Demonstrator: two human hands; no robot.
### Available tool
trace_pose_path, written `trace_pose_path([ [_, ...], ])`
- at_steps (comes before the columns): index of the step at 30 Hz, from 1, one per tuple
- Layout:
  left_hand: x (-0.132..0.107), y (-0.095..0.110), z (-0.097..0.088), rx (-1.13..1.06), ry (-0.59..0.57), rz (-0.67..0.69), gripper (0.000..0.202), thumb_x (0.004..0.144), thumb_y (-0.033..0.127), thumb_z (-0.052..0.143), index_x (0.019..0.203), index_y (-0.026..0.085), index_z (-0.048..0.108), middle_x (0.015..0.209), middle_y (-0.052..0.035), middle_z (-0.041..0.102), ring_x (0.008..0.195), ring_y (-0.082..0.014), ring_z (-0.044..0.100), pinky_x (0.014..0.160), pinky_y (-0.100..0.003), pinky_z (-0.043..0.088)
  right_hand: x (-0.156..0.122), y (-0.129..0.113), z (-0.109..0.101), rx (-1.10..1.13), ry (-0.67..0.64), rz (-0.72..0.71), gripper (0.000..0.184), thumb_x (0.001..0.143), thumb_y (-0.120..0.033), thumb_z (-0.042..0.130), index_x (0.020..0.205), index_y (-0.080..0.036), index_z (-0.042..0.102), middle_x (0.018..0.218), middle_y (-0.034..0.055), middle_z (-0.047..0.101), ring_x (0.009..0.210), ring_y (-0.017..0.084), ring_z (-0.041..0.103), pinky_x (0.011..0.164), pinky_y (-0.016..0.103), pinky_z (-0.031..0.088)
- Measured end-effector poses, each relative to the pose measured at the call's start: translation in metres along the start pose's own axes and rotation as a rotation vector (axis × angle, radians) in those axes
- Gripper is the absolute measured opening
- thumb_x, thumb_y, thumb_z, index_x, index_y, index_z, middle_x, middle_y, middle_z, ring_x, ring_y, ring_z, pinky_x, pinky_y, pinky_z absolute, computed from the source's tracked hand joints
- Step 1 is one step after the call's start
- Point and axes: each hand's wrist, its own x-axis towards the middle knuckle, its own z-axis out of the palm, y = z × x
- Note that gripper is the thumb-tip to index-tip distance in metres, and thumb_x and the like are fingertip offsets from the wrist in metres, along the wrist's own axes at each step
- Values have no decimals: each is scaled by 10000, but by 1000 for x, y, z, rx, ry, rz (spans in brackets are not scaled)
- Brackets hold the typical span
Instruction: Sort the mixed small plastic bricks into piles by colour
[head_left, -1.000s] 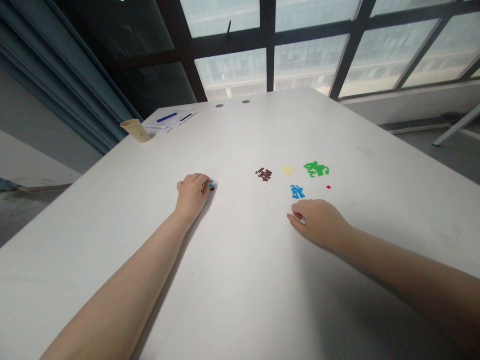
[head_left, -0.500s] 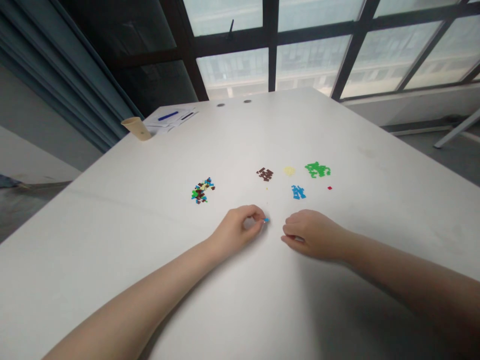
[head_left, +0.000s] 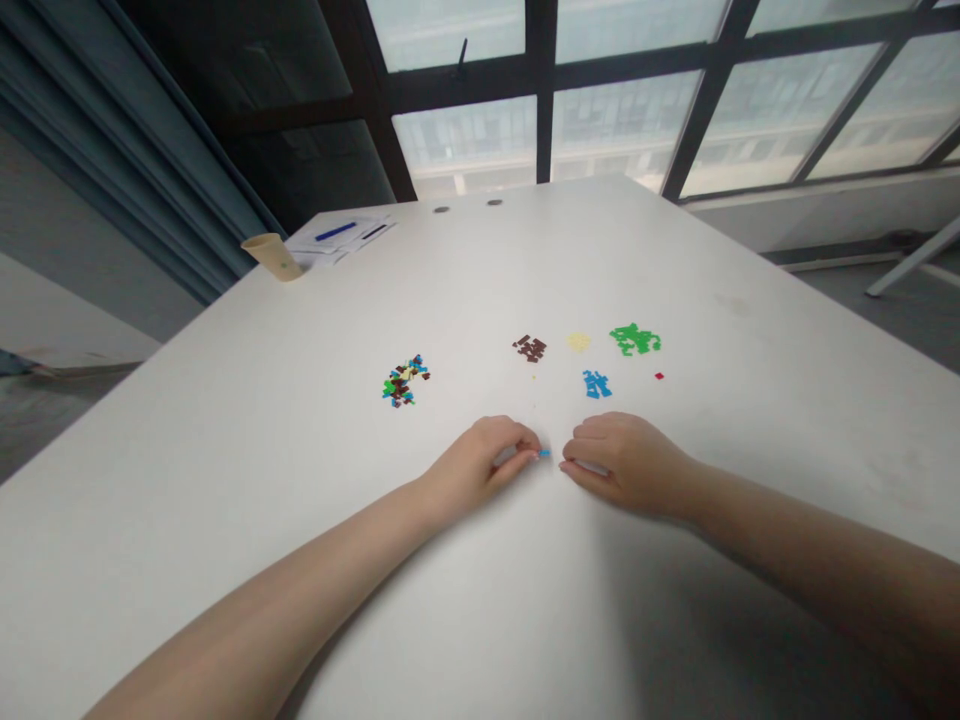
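Observation:
My left hand (head_left: 484, 467) rests on the white table (head_left: 225, 480) with its fingers pinched on a tiny blue piece (head_left: 544, 453). Just to the right, my right hand (head_left: 626, 462) lies with curled fingers, its fingertips almost touching the blue piece; what it holds, if anything, is hidden. A mixed pile of small coloured pieces (head_left: 405, 382) lies to the left beyond my left hand. Sorted little heaps lie ahead: brown (head_left: 529, 348), yellow (head_left: 577, 341), green (head_left: 634, 339), blue (head_left: 596, 384), and a single red piece (head_left: 658, 376).
A paper cup (head_left: 273, 257) stands at the table's far left edge beside papers with a blue pen (head_left: 336, 232). Windows with dark frames run behind the table. A grey curtain hangs at the left.
My left hand left the mixed pile, carried a blue piece to the right and now meets my right hand, which has shifted slightly towards it.

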Motion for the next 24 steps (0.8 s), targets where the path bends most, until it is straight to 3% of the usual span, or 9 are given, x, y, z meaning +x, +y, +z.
trace_pose_path([
  [7, -3, -3, 3, 55, 14, 156, 133, 867, 221, 409, 879, 173, 532, 809, -30, 609, 779, -123, 528, 796, -272, 387, 0, -4, -2, 187, 209, -36, 185, 850, -277, 473, 875, -186, 632, 590, -8, 531, 585, 105, 462, 580, 225, 314],
  [12, -3, -6, 4, 76, 21, 195, 131, 867, 229, 412, 878, 173, 530, 796, -29, 605, 773, -126, 522, 786, -271, 386, 0, -5, 0, 193, 215, -44, 207, 853, -258, 465, 764, -180, 634, 566, -7, 519, 572, 101, 458, 570, 221, 316],
  [24, -4, -2, 3, 51, 50, 217, 113, 856, 219, 431, 864, 170, 533, 775, -26, 604, 755, -123, 526, 773, -267, 395, 1, -6, -1, 212, 237, -50, 180, 836, -242, 484, 762, -174, 633, 548, -16, 500, 551, 96, 439, 555, 225, 312],
])
